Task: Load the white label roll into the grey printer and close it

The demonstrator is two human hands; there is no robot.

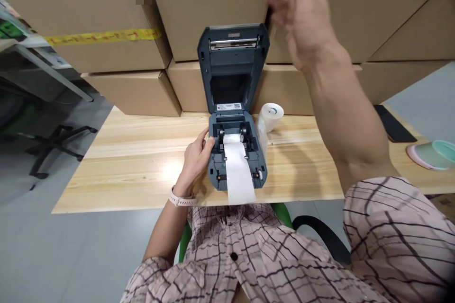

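Note:
A dark grey label printer [214, 163] stands on the wooden table with its lid [232, 64] raised. White label paper [240, 170] runs from inside it over its front edge. My left hand [198, 154] rests against the printer's left side, thumb on the rim, fingers apart and partly hidden. High above the table, right of the lid, my right hand [296, 9] is raised in front of the boxes, blurred, its fingers curled; whether it holds anything cannot be made out. A white paper roll [272, 113] stands beside the printer's right side.
Stacked cardboard boxes [209, 9] line the back of the wooden table [135, 161], one with yellow tape [106, 37]. A black phone [394, 124] and a pale green cup [435, 154] are at the right. A chair base [59, 139] stands on the floor at left.

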